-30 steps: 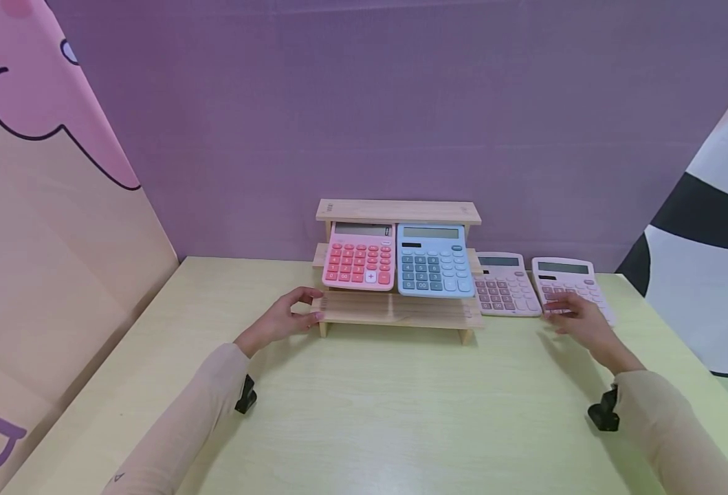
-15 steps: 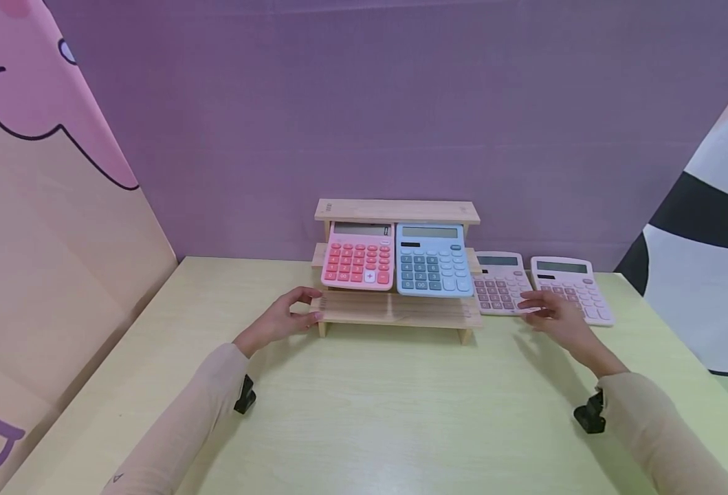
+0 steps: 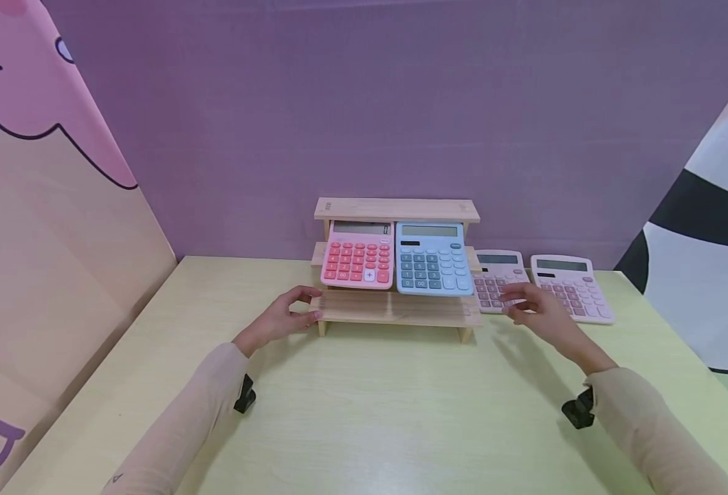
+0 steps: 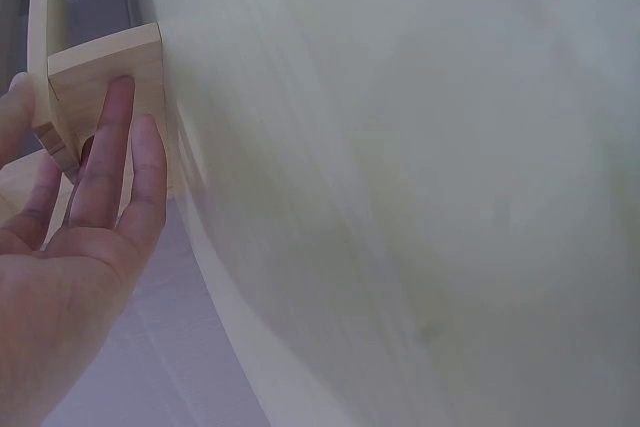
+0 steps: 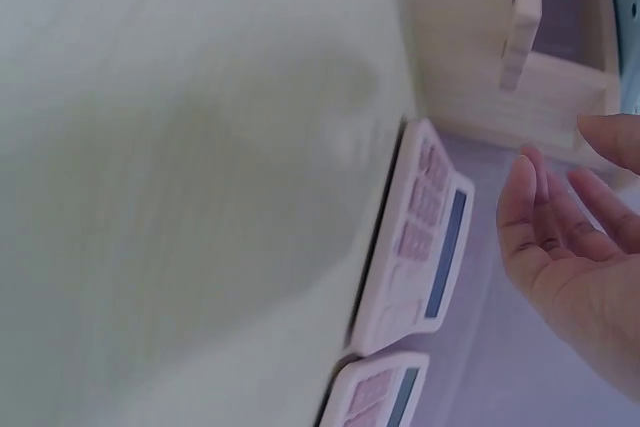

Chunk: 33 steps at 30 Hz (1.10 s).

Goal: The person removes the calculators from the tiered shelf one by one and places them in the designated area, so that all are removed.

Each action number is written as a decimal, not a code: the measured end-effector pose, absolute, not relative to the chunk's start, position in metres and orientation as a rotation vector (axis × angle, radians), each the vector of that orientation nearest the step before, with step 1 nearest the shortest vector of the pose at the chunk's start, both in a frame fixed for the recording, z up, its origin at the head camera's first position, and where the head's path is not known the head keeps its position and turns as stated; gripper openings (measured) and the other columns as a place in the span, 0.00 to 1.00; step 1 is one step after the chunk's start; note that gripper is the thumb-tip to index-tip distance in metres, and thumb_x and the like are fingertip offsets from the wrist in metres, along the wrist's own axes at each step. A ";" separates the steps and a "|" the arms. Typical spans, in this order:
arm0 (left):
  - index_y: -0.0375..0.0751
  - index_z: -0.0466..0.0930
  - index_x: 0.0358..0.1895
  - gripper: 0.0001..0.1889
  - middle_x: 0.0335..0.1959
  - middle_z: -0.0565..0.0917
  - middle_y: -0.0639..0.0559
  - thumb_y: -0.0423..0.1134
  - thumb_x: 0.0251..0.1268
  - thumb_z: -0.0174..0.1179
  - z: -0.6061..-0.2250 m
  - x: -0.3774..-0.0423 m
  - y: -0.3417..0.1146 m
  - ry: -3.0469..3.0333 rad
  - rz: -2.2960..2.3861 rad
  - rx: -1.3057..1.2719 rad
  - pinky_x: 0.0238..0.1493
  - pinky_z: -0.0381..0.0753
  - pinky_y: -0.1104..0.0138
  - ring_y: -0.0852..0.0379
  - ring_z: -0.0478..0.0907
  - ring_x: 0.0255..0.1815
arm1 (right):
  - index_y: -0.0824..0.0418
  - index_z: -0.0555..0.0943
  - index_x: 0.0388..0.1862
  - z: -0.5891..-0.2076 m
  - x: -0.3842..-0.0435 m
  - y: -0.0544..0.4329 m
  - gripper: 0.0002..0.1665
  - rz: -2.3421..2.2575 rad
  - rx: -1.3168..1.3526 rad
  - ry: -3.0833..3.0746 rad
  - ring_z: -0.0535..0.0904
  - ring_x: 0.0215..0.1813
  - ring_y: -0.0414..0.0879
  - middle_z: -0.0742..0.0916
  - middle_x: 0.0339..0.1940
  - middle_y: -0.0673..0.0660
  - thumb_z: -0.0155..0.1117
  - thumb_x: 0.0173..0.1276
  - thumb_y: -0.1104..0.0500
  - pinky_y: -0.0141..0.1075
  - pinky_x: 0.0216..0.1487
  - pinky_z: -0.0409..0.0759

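My left hand (image 3: 280, 322) holds the left end of a small tiered wooden shelf (image 3: 394, 309); in the left wrist view its fingers (image 4: 110, 162) reach to the side board below the shelf edge. On the shelf lean a pink calculator (image 3: 357, 256), its display reading 0, and a light blue calculator (image 3: 434, 260) beside it. My right hand (image 3: 543, 316) hovers with loosely bent fingers and nothing in them, overlapping a pale pink calculator (image 3: 500, 269) in the head view. A second pale pink calculator (image 3: 577, 292) lies to the right of that one.
All of this stands on a light wooden table (image 3: 364, 412), the shelf close to a purple backdrop (image 3: 388, 103). Printed side panels rise at left and right. The lower shelf's front board (image 3: 394, 313) juts toward me.
My right hand has moved left, from over the right pale pink calculator to in front of the left one. The left hand keeps its place at the shelf.
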<state>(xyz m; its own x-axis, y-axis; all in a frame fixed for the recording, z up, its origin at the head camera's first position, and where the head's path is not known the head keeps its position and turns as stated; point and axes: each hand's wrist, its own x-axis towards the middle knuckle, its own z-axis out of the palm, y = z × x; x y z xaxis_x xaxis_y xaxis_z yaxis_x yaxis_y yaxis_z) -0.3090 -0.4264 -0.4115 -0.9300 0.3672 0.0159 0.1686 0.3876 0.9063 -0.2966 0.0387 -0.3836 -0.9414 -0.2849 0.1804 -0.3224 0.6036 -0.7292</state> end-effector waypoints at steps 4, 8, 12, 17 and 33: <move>0.43 0.64 0.61 0.25 0.55 0.66 0.40 0.40 0.61 0.59 -0.411 -0.308 -0.426 2.463 1.561 0.476 0.46 0.82 0.62 0.50 0.78 0.42 | 0.68 0.66 0.60 -0.377 -0.295 0.030 0.24 1.319 0.533 -2.774 0.78 0.46 0.47 0.76 0.54 0.68 0.54 0.67 0.64 0.29 0.39 0.81; 0.43 0.64 0.61 0.25 0.55 0.66 0.40 0.40 0.61 0.59 -0.411 -0.308 -0.426 2.473 1.553 0.464 0.46 0.82 0.63 0.51 0.78 0.42 | 0.65 0.67 0.60 -0.374 -0.295 0.021 0.23 1.355 0.554 -2.758 0.78 0.46 0.46 0.77 0.54 0.67 0.55 0.67 0.62 0.29 0.40 0.81; 0.44 0.65 0.61 0.25 0.55 0.66 0.41 0.41 0.61 0.59 -0.410 -0.308 -0.425 2.476 1.548 0.440 0.46 0.82 0.63 0.50 0.78 0.42 | 0.64 0.66 0.61 -0.372 -0.295 0.013 0.24 1.402 0.580 -2.742 0.78 0.46 0.46 0.76 0.54 0.66 0.55 0.67 0.61 0.31 0.41 0.82; 0.44 0.64 0.61 0.26 0.55 0.66 0.41 0.41 0.60 0.60 -0.409 -0.307 -0.425 2.470 1.546 0.433 0.47 0.82 0.62 0.50 0.78 0.44 | 0.65 0.66 0.61 -0.371 -0.294 0.003 0.25 1.507 0.625 -2.696 0.78 0.44 0.41 0.76 0.54 0.67 0.56 0.67 0.62 0.32 0.41 0.82; 0.44 0.64 0.61 0.25 0.55 0.66 0.41 0.41 0.61 0.59 -0.411 -0.308 -0.426 2.468 1.554 0.440 0.47 0.82 0.62 0.51 0.78 0.43 | 0.66 0.60 0.65 -0.362 -0.291 -0.017 0.29 1.679 0.569 -2.637 0.77 0.47 0.40 0.73 0.57 0.67 0.54 0.67 0.62 0.31 0.45 0.82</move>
<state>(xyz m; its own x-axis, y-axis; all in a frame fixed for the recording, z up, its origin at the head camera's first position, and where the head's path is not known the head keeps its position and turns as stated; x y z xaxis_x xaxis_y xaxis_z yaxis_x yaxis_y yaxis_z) -0.3084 -0.4257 -0.4108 -0.9374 0.3481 -0.0046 0.1463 0.4059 0.9021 -0.2908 -0.0171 -0.3623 -0.9352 -0.3163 0.1591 -0.2780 0.3778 -0.8832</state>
